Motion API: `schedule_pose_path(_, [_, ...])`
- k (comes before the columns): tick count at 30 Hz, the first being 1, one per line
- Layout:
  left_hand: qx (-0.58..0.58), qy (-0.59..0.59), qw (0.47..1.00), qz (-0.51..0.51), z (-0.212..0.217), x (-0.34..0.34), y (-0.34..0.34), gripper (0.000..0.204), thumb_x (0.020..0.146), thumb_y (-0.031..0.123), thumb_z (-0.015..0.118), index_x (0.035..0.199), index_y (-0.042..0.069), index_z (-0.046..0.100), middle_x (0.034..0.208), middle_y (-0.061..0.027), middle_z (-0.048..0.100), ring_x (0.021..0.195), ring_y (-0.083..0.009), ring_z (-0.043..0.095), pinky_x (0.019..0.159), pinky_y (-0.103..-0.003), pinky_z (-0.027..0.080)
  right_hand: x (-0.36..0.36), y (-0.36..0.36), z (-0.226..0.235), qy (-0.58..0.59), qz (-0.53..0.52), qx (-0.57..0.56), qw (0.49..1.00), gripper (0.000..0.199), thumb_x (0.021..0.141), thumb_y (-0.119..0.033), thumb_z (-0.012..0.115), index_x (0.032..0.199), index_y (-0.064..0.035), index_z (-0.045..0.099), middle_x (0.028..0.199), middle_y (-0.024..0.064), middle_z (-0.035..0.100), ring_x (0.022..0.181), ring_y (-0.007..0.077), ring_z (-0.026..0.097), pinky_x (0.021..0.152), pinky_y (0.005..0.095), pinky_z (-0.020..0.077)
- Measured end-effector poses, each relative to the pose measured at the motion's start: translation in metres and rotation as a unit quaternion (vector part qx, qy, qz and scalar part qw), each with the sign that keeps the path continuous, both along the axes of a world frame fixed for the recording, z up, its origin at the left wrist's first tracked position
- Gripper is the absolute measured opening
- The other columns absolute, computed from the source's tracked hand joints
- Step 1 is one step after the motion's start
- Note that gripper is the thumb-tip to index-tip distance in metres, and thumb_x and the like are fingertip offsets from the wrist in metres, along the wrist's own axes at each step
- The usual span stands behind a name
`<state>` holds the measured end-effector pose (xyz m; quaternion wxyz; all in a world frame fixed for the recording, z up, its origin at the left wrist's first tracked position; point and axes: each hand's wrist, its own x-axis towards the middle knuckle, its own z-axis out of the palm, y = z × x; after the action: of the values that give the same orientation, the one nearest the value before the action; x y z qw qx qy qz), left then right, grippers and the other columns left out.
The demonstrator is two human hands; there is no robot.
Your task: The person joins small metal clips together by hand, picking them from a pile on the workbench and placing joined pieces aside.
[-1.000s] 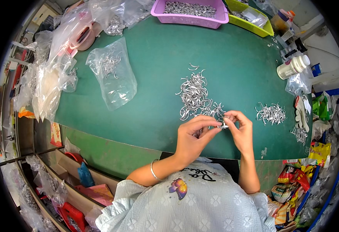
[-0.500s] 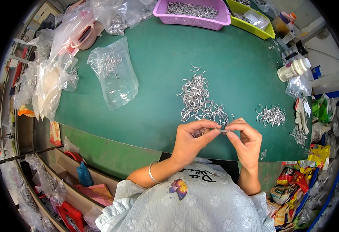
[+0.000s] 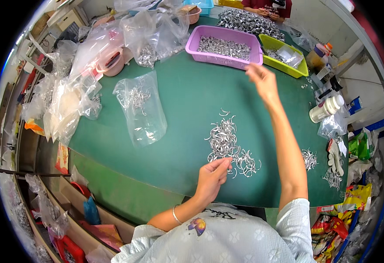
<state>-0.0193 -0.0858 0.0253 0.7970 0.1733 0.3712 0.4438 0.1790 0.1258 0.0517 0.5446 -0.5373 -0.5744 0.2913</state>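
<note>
My left hand (image 3: 214,179) is closed at the near edge of a pile of small, curved silver metal pieces (image 3: 224,139). Its thumb and fingertips pinch a curved metal piece, mostly hidden by the fingers. My right arm reaches far across the table, and my right hand (image 3: 265,85) hangs by the near right corner of a purple plastic basket (image 3: 227,62). The fingers of that hand point forward, loosely bent and a little apart, with nothing visible in them. Similar silver pieces fill the basket.
Beside the purple basket stands a yellow-green basket (image 3: 305,72). A smaller metal heap (image 3: 309,159) lies at right, near a glove (image 3: 334,157) and white bottle (image 3: 327,108). A clear bag (image 3: 146,127) lies left. Across the table, a person's hands (image 3: 268,14) are near another large heap.
My right hand has left my left hand and stretched forward to the purple basket. The left hand has stayed near the pile. The view has tilted up, showing another person.
</note>
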Motion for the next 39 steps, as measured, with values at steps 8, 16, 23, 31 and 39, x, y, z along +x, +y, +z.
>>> schedule_pose_path(8, [-0.007,0.018,1.000,-0.024,-0.020,-0.010,-0.001,0.023,0.090,0.015,0.048,0.100,-0.003,0.058,0.076,-0.0013,0.053,0.051,-0.0016,0.031,0.041,-0.016,0.023,0.023,-0.166,-0.034,-0.223,0.080,-0.177,0.955,0.022,0.073,-0.002,0.062,0.095,0.0008,0.061,0.078,0.0123,0.062,0.072,0.0247,0.058,0.068,0.0325,0.0459])
schedule_pose_path(16, [-0.002,0.016,0.998,-0.058,-0.022,0.006,-0.003,0.022,0.091,0.014,0.047,0.102,-0.003,0.057,0.074,-0.0017,0.053,0.048,-0.0012,0.030,0.041,-0.017,0.021,0.022,-0.230,-0.063,-0.375,-0.061,-0.117,0.918,0.018,0.064,-0.004,0.069,0.081,-0.0008,0.061,0.075,0.0102,0.056,0.074,0.0258,0.053,0.069,0.0337,0.0410])
schedule_pose_path(23, [0.095,0.199,0.972,-0.084,-0.007,0.017,-0.007,0.015,0.084,0.007,0.057,0.097,0.000,0.060,0.072,0.0004,0.054,0.052,0.0005,0.032,0.043,-0.015,0.024,0.002,-0.235,-0.046,0.205,-0.107,-0.194,0.953,0.005,0.077,0.002,0.061,0.081,-0.0004,0.059,0.070,0.0048,0.063,0.053,0.0065,0.050,0.049,0.0181,0.0374])
schedule_pose_path(31, [0.293,0.260,0.918,-0.066,0.008,0.039,-0.012,0.024,0.069,-0.004,0.069,0.091,0.001,0.063,0.074,0.0013,0.056,0.051,0.0005,0.032,0.044,-0.016,0.025,-0.028,-0.246,-0.020,0.370,-0.057,-0.110,0.921,0.009,0.078,0.008,0.059,0.084,0.0028,0.054,0.087,0.0140,0.059,0.063,0.0130,0.057,0.055,0.0220,0.0461])
schedule_pose_path(39, [0.317,0.224,0.922,-0.007,0.013,0.032,-0.010,0.011,0.072,-0.005,0.065,0.082,-0.001,0.064,0.080,-0.0021,0.059,0.053,0.0000,0.037,0.043,-0.016,0.025,-0.041,-0.253,0.000,0.315,-0.059,-0.043,0.946,0.017,0.072,0.014,0.060,0.082,0.0040,0.051,0.087,0.0140,0.058,0.077,0.0184,0.059,0.066,0.0273,0.0500])
